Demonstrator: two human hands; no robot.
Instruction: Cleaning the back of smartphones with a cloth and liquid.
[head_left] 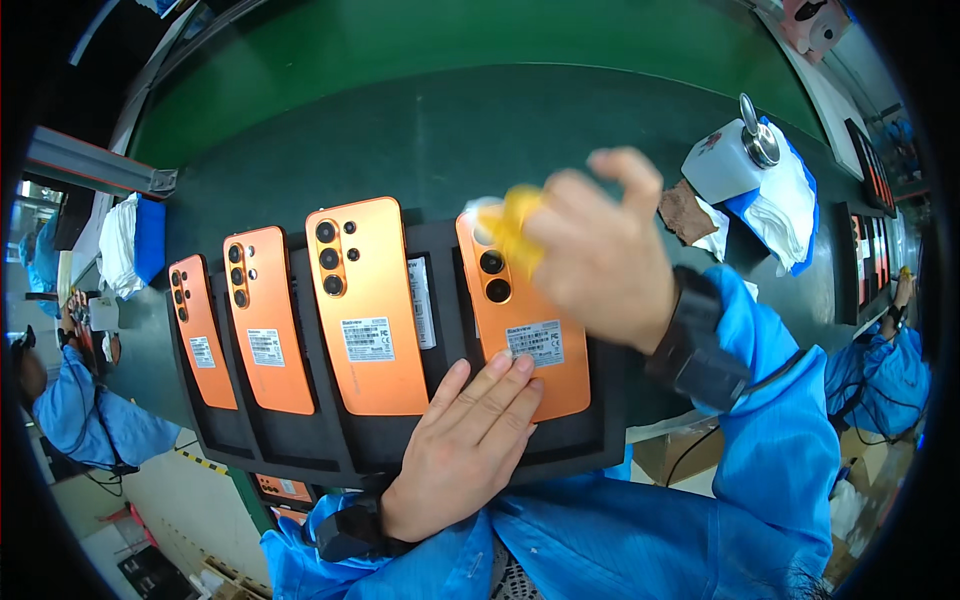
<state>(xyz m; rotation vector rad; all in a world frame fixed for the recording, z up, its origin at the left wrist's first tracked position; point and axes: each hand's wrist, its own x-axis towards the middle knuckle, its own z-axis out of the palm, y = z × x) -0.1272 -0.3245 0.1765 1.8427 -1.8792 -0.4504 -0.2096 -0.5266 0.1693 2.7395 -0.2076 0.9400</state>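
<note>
My left hand [465, 445] lies flat, its fingertips pressed on the lower part of the rightmost orange phone [562, 385], by its white label. The phone rests back side up in a black foam tray [300, 443]. Over the phone's camera end is my right hand [600, 250], blurred by motion. Yellow covers [520, 225], seemingly finger cots, are on its pinched fingers. A small white wipe [478, 214] shows at their tips, partly covering the top camera ring. Three more orange phones [375, 290] lie in the tray to the left, backs up.
A white pump bottle [722, 162] stands at the back right, beside white wipes [785, 215] on blue and a brown cloth [687, 212]. More wipes [118, 245] are at the left. Co-workers in blue sit at both sides. Other phone trays [868, 260] stand far right.
</note>
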